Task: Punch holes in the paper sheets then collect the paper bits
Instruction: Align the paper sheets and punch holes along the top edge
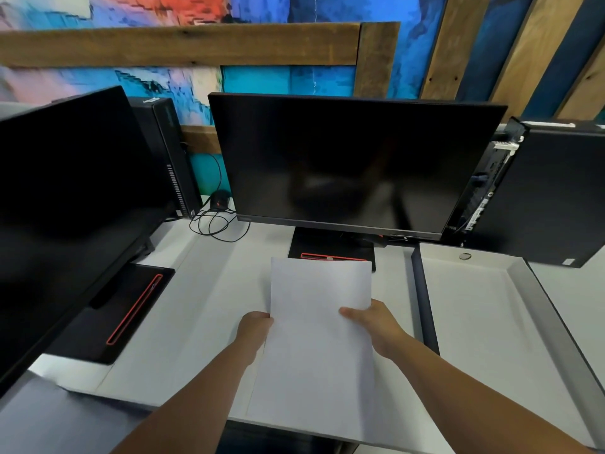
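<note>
A smooth white rectangular stack of paper sheets [319, 339] is held above the matte white desk [203, 309], directly in front of the dark central monitor [343, 165]. Its left edge is pinched by the left hand [253, 329]; its right edge is gripped by the right hand [376, 324], thumb on top.

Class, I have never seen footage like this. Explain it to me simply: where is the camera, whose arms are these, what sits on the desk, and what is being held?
There is one picture, from a camera worn on a person's head, looking forward and down. The two bare arms are that person's own. The left hand and right hand grip the side edges of white paper above a white desk. On the desk stand two dark monitors, computer cases and a mouse with its cable. No hole punch is in view.
</note>
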